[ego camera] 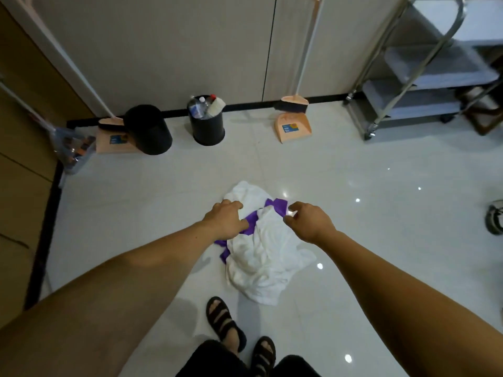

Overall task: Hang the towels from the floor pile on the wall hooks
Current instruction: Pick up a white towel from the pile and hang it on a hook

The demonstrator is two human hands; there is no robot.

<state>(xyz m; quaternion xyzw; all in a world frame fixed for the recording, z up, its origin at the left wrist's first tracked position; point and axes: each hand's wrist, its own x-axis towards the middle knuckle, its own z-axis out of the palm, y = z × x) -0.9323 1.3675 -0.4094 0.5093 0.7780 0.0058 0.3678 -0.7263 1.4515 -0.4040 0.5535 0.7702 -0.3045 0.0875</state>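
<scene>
Your left hand (226, 221) has its fingers bent down on the towel pile (258, 268), which lies on the floor (381, 240) under them; I cannot tell if they grip. Your right hand (307, 223) has thumb and forefinger nearly together at the purple towel (277, 206), but a pinch is not clear.

Single view: head-worn, wide-angle. Looks forward and steeply down from well above floor (353, 240). Frame centre: towel pile (255, 257), with left hand (226, 221) and right hand (307, 221) at it, forearms running in from lower corners. Bottom edge: wearer's sandalled feet (226, 319) (almost straight below lens). Top half: base of wall (163, 50), near, facing camera, straight lines bowed by lens. Metal cart (408, 85) cut by right edge, wood panel (21, 131) by left edge.
</scene>
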